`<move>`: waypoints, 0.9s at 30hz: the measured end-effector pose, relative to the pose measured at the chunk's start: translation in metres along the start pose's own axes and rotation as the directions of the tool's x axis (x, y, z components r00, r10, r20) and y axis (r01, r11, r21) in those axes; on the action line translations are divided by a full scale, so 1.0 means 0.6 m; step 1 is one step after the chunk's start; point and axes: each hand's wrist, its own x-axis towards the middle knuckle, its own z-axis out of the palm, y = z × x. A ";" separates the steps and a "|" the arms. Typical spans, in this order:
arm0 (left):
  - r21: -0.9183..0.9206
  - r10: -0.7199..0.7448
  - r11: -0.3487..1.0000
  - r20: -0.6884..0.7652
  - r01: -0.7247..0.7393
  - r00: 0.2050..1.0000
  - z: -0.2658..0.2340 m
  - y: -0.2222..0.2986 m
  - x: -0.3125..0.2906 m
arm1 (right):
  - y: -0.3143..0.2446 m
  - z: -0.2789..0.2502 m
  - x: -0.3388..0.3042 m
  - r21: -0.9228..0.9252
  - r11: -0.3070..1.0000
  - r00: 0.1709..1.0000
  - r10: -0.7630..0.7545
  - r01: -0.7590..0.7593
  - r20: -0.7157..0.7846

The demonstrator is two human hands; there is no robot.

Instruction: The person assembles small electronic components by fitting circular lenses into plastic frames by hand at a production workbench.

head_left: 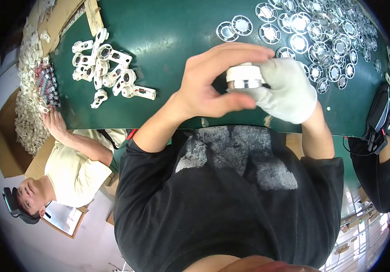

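My bare left hand [206, 81] curls around a round white plastic part with a shiny metal band [245, 78], thumb below it and fingers above. From the other side, my right hand [290, 90], in a pale work glove, grips the same part. Both hands hold it above the front half of the green table [177, 109]. The glove and fingers hide some of the part, and its fine details cannot be made out. Beyond the hands lie two shiny wheel-shaped metal discs, one of them a spoked disc [241, 25].
White plastic pieces with short arms [106, 68] lie in a loose group at left. Many spoked metal discs [326, 45] spread over the far right. A co-worker's hand [55, 122] reaches the table's left end, near a heap of small white parts [29, 124]. A black bag [378, 109] is at right.
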 end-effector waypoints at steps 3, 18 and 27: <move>0.017 -0.045 0.999 -0.074 0.046 0.996 0.004 0.003 0.001 | -0.001 0.003 0.000 -0.261 0.965 1.000 -0.014 0.010 -0.013; -0.232 -0.623 0.781 -0.347 0.580 0.701 -0.155 -0.006 0.140 | -0.026 -0.009 0.012 0.096 0.921 0.891 0.390 -0.378 -0.232; 0.951 -0.345 0.123 -0.226 0.283 0.911 -0.320 0.076 -0.031 | -0.023 -0.005 0.017 0.106 0.949 0.937 0.310 -0.296 -0.160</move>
